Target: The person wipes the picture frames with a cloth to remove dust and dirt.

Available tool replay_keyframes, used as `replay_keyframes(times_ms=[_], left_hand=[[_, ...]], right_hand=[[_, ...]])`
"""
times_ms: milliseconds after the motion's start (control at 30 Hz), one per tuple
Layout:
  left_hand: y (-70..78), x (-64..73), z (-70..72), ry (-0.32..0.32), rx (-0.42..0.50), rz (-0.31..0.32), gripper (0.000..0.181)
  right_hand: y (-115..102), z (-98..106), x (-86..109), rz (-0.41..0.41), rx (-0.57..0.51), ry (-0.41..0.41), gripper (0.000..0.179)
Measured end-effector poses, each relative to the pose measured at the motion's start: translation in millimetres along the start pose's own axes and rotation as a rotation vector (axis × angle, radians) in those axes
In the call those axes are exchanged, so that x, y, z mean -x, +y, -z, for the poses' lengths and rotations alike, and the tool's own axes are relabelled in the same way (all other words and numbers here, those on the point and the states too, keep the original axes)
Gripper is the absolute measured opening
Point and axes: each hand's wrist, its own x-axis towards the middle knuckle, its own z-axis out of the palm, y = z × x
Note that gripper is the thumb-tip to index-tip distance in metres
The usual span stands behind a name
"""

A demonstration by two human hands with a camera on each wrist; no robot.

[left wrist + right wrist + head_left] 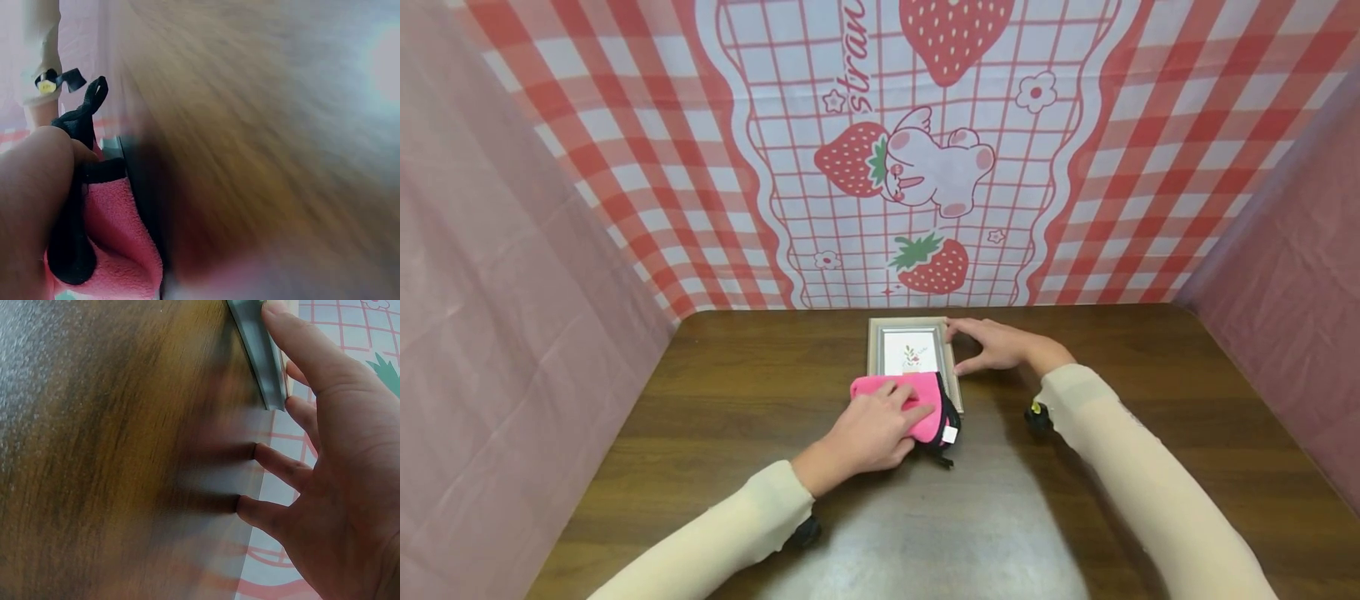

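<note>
In the head view, a picture frame (952,392) with a pale border lies on the table, a plant drawing in its middle. A folded pink cloth (865,384) with black trim, a white tag and a black loop covers its near part. My left hand (872,429) holds this cloth against the frame with bent fingers. In the left wrist view the cloth (115,215) bunches under that hand (31,200). My right hand (1000,343) touches the frame's right edge near the far corner, thumb and fingers spread. Its lower fingers (281,469) reach down to the tabletop in the right wrist view.
The brown wooden table (737,392) ends at a wall hung with a red-and-white strawberry-print cloth (925,250). Pink curtains (512,292) stand on both sides. Each sleeve cuff has a black wrist device (1037,417) below it.
</note>
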Motion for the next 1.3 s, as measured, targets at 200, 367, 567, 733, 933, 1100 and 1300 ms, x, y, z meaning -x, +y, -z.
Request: replay_keyframes(times_ms=[200, 367, 567, 733, 933, 1100, 1300], left_hand=[[-11.8, 16.7, -1.6, 0.031, 0.023, 0.031, 0.052], [-13.6, 20.1, -1.7, 0.051, 0.017, 0.029, 0.053], [-12.7, 19.9, -1.7, 0.038, 0.008, 0.028, 0.053], [-13.3, 19.3, 2.7, -0.008, 0.026, 0.027, 0.058], [-19.2, 21.3, 13.1, -0.064, 0.138, 0.040, 0.061], [-28.8, 19.8, 18.8, 0.020, 0.171, 0.088, 0.048], [-35.6, 17.0, 19.4, 0.084, 0.149, 0.107, 0.034]], right_hand=[[-30, 8, 3.8, -0.084, -0.005, -0.026, 0.057], [-30, 7, 3.2, -0.092, -0.004, -0.031, 0.057], [-30, 8, 4.3, -0.100, -0.004, -0.036, 0.056], [-29, 8, 4.3, -0.101, -0.011, -0.034, 0.056], [-28, 8, 4.2, -0.100, -0.008, -0.037, 0.056], [-30, 10, 4.9, -0.096, -0.007, -0.036, 0.056], [-29, 9, 3.8, -0.102, -0.016, -0.040, 0.056]])
